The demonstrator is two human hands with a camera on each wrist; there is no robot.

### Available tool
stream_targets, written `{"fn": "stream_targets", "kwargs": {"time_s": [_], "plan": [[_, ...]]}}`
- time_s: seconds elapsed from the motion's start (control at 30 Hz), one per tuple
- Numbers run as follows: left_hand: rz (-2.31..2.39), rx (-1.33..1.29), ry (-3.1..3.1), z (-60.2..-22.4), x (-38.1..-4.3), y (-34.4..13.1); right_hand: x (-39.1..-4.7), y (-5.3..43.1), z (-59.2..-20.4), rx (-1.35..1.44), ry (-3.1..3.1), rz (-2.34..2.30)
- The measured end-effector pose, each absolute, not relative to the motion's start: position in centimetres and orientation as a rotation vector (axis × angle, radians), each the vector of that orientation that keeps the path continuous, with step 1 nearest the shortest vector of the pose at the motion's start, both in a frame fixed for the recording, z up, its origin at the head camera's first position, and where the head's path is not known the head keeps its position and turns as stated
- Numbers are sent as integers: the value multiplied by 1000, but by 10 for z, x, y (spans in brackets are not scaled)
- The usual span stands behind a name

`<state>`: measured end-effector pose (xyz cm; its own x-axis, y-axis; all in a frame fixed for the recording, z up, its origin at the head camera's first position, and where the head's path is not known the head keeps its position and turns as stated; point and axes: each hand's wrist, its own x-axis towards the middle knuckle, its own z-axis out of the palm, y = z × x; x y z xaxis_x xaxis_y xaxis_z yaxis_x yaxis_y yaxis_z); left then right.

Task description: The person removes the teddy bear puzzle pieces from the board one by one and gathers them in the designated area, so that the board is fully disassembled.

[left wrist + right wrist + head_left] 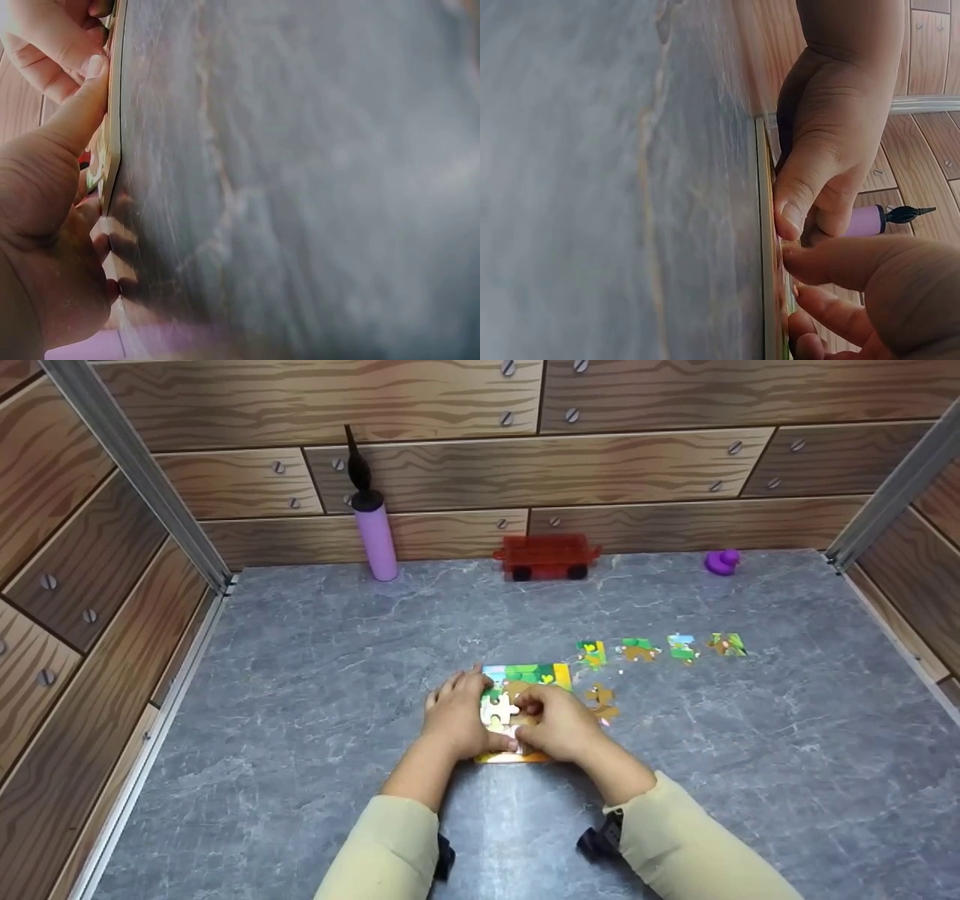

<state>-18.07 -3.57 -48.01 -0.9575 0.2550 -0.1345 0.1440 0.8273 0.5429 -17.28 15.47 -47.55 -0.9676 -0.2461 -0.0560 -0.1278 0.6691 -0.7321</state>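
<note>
A jigsaw puzzle board [562, 675] lies flat before me, with a colourful picture and a white piece-shaped patch [499, 709] near its middle. My left hand [461, 724] spans its left side, fingers along that edge and thumb laid near the bottom. The left thumb [88, 97] is stretched out straight onto the board. My right hand [559, 724] is over the board's right half, thumb and forefinger bent towards each other at the surface. Whether a piece is between them is hidden. Just right of this hand lies a loose brown puzzle piece [601, 702].
Several more pieces lie in a row behind and to the right, among them a green and yellow puzzle piece [592, 654]. Along the back wall stand a purple hand pump [376, 540], a red toy wagon [546, 556] and a purple rubber duck [721, 562].
</note>
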Motion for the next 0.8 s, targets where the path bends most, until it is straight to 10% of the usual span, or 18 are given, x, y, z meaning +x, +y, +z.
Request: {"fn": "stream_targets", "kwargs": {"time_s": [0.8], "plan": [[793,283,2804,-480,-180,-36,-183,149,-476,-357,2912,-1072]]}}
